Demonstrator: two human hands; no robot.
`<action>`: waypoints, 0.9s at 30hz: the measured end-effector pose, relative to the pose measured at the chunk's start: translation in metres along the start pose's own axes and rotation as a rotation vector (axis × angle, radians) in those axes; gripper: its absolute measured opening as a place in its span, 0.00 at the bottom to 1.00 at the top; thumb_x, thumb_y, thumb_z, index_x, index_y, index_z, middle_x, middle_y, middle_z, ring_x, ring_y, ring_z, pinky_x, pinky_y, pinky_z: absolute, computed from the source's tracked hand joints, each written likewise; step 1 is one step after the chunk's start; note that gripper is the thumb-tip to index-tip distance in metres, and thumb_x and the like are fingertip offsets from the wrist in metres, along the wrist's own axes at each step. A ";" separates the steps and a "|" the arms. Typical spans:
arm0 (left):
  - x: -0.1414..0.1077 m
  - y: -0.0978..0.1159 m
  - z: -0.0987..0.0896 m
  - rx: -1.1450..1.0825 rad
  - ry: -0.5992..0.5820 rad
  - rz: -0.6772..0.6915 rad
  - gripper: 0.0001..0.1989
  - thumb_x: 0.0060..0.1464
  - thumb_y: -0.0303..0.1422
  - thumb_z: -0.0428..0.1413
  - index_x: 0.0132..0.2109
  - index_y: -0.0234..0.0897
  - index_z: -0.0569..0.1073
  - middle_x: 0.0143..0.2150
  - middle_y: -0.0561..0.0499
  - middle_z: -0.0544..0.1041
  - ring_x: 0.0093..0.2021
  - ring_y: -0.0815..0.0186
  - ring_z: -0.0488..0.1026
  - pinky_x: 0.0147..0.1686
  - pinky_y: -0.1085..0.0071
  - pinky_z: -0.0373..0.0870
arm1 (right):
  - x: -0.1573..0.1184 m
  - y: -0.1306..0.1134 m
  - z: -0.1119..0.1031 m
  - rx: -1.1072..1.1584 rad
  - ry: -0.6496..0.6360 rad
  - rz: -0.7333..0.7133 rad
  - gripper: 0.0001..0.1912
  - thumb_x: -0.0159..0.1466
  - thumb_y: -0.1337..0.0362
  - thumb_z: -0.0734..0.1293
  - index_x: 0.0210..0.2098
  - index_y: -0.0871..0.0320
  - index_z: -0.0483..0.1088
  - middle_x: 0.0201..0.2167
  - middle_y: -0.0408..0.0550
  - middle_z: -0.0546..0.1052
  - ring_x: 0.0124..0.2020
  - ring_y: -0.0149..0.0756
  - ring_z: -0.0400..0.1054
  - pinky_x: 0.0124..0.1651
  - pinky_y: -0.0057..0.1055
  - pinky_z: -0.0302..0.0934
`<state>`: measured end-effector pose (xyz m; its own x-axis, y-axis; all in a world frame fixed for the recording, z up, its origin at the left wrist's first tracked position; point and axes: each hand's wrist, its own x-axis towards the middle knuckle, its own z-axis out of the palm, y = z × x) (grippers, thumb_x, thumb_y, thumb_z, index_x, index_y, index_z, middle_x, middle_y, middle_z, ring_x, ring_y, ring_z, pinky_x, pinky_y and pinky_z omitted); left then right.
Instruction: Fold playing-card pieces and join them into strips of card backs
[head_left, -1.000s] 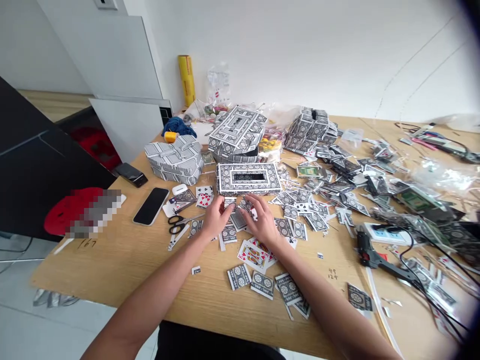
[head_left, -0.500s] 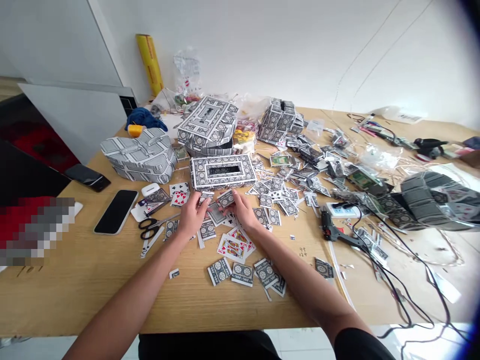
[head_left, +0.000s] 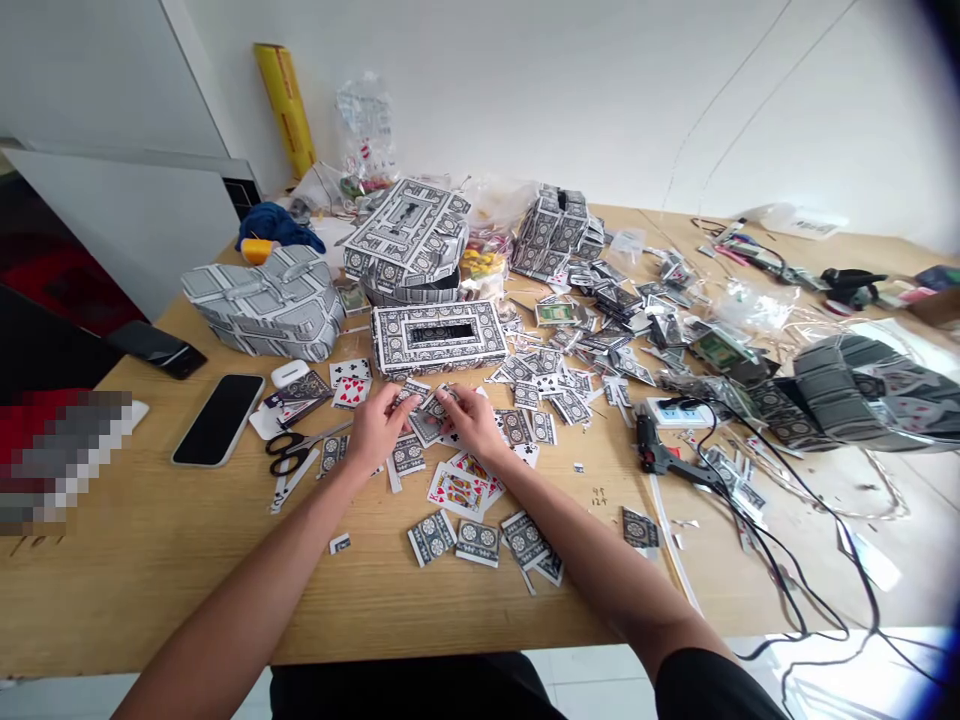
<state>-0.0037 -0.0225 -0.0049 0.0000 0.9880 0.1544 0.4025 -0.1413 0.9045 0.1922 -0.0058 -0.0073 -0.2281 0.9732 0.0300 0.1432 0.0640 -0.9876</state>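
Note:
My left hand is closed, pinching a patterned playing card between thumb and fingers. Opposite it, my right hand grips another grey-backed card, partly covered by its fingers. The held cards are close together; whether they touch I cannot make out. Just beyond both hands lies a rectangular box covered in cards, with a slot in its top. Face-up king cards lie below the hands, and trimmed cards are spread nearer the table's front. Black scissors rest left of my left hand.
Card-covered boxes and a basket-like one stand behind. A phone lies at left. To the right are a glue gun, a power strip with trailing cables, and heaps of cards.
My hands have come closer together, and the right hand's card has moved left toward the left hand's card. The whole view has shifted slightly.

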 end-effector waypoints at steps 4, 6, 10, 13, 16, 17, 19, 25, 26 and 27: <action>-0.001 0.001 0.000 0.024 0.026 0.020 0.17 0.66 0.49 0.57 0.37 0.42 0.71 0.22 0.57 0.74 0.23 0.65 0.74 0.28 0.71 0.67 | -0.005 -0.007 0.001 -0.085 0.004 -0.033 0.23 0.69 0.40 0.68 0.32 0.52 0.69 0.22 0.41 0.76 0.23 0.37 0.71 0.25 0.31 0.60; -0.001 0.001 0.000 0.042 0.029 0.036 0.17 0.66 0.49 0.58 0.37 0.42 0.71 0.23 0.57 0.74 0.24 0.65 0.73 0.28 0.71 0.66 | -0.005 -0.008 0.001 -0.099 -0.008 -0.040 0.20 0.67 0.43 0.71 0.33 0.52 0.70 0.23 0.42 0.77 0.23 0.36 0.70 0.26 0.31 0.61; -0.001 0.001 0.000 0.074 0.035 0.061 0.18 0.65 0.49 0.58 0.34 0.41 0.70 0.22 0.58 0.71 0.23 0.67 0.68 0.27 0.72 0.62 | -0.004 -0.008 0.002 0.009 -0.029 -0.010 0.20 0.63 0.45 0.75 0.41 0.53 0.72 0.26 0.42 0.80 0.25 0.38 0.73 0.27 0.32 0.65; -0.001 0.003 0.000 0.059 0.026 0.048 0.19 0.65 0.50 0.58 0.34 0.41 0.69 0.22 0.58 0.70 0.23 0.67 0.68 0.28 0.72 0.62 | -0.003 -0.007 0.003 0.093 -0.041 0.032 0.23 0.60 0.45 0.76 0.44 0.53 0.71 0.25 0.41 0.79 0.23 0.37 0.72 0.25 0.31 0.65; -0.001 0.003 -0.001 0.049 0.012 0.039 0.20 0.65 0.50 0.58 0.33 0.40 0.68 0.22 0.58 0.70 0.24 0.68 0.67 0.28 0.73 0.61 | -0.002 -0.009 0.002 0.103 -0.051 0.044 0.24 0.59 0.44 0.77 0.43 0.54 0.71 0.23 0.41 0.79 0.22 0.36 0.71 0.24 0.30 0.63; -0.001 0.002 -0.001 0.045 0.008 0.039 0.20 0.65 0.49 0.58 0.33 0.40 0.67 0.22 0.58 0.69 0.23 0.68 0.67 0.27 0.73 0.61 | -0.002 -0.009 0.002 0.104 -0.053 0.045 0.25 0.59 0.43 0.77 0.42 0.54 0.71 0.24 0.42 0.79 0.22 0.36 0.71 0.24 0.30 0.63; 0.000 0.001 -0.001 0.029 -0.003 0.038 0.20 0.65 0.49 0.58 0.33 0.40 0.66 0.22 0.58 0.68 0.23 0.68 0.66 0.27 0.73 0.60 | -0.002 -0.009 0.001 0.096 -0.054 0.045 0.25 0.59 0.42 0.77 0.42 0.54 0.72 0.24 0.42 0.79 0.22 0.37 0.71 0.24 0.31 0.63; 0.001 0.001 -0.001 -0.030 -0.035 0.016 0.16 0.62 0.47 0.60 0.36 0.40 0.70 0.29 0.55 0.75 0.28 0.66 0.71 0.30 0.73 0.66 | -0.001 -0.006 0.000 0.053 -0.052 0.011 0.25 0.60 0.42 0.76 0.43 0.54 0.73 0.21 0.41 0.76 0.20 0.36 0.69 0.23 0.31 0.60; 0.001 0.002 -0.001 -0.035 -0.044 0.014 0.15 0.62 0.46 0.61 0.37 0.40 0.71 0.31 0.54 0.77 0.30 0.65 0.73 0.31 0.73 0.68 | -0.001 -0.006 0.000 0.061 -0.056 0.008 0.25 0.60 0.42 0.76 0.42 0.54 0.73 0.22 0.42 0.76 0.21 0.36 0.69 0.24 0.31 0.61; 0.000 0.003 -0.001 -0.039 -0.051 0.012 0.15 0.61 0.46 0.61 0.38 0.39 0.71 0.32 0.53 0.78 0.31 0.65 0.74 0.32 0.72 0.69 | -0.001 -0.006 0.000 0.068 -0.060 0.007 0.25 0.60 0.41 0.76 0.42 0.54 0.73 0.23 0.42 0.77 0.21 0.36 0.70 0.24 0.32 0.62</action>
<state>-0.0035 -0.0230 -0.0014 0.0520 0.9880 0.1455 0.3665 -0.1544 0.9175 0.1910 -0.0072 -0.0010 -0.2853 0.9583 0.0155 0.0798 0.0399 -0.9960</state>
